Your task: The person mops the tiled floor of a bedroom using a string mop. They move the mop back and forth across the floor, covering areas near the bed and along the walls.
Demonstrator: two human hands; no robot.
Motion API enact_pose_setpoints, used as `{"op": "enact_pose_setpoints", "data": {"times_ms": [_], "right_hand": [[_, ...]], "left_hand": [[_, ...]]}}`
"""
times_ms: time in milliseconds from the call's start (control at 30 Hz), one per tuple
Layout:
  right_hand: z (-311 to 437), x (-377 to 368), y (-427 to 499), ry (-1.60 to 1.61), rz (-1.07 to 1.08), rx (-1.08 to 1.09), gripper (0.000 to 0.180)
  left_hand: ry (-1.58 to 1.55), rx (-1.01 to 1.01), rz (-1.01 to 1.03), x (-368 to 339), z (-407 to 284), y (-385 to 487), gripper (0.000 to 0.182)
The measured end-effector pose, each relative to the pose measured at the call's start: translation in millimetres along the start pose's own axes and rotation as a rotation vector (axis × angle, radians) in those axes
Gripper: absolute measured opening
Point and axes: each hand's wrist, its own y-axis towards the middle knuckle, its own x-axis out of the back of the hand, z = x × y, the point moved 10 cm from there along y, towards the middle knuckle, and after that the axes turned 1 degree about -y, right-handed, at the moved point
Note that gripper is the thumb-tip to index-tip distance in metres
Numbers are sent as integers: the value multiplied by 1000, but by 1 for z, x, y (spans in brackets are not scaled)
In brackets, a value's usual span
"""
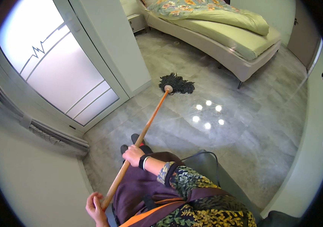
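Note:
My right hand (133, 155), with a dark band and a pale bracelet at its wrist, is closed around the wooden handle of a mop (119, 178). The handle slants from the lower left up to the mop's dark, stringy head (178, 83), which lies spread on the grey tiled floor (161, 122). The lower part of the handle is orange. Near the handle's upper end is my left hand (94, 204), its fingers loosely curled beside the wood; whether they grip it cannot be made out. The handle's end is partly hidden by this hand.
A bed (221, 48) with green bedding stands beyond the mop head, near a small bedside cabinet (136, 23). A frosted glass door (65, 71) and a curtain (53, 139) are at left. A grey object (206, 163) with a black cable (216, 161) is beside me at right.

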Motion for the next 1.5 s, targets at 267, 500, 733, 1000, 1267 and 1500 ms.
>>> {"op": "enact_pose_setpoints", "data": {"times_ms": [267,500,733,1000,1267,1500], "right_hand": [[-67,50,9,74,-357,-70,10],[-151,71,-1,26,-293,-206,6],[-153,48,-2,-183,35,-161,7],[-43,34,1,-62,34,13,16],[105,24,-7,138,239,170,10],[122,36,4,154,224,142,11]], "left_hand": [[-213,-128,161,-94,-43,51,19],[-327,-159,262,-208,-63,73,11],[-113,-423,177,-209,-78,62,9],[-40,-372,-3,-93,-48,38,9],[-154,-333,-347,58,-9,-7,18],[-98,-367,-403,90,-22,9,21]]}}
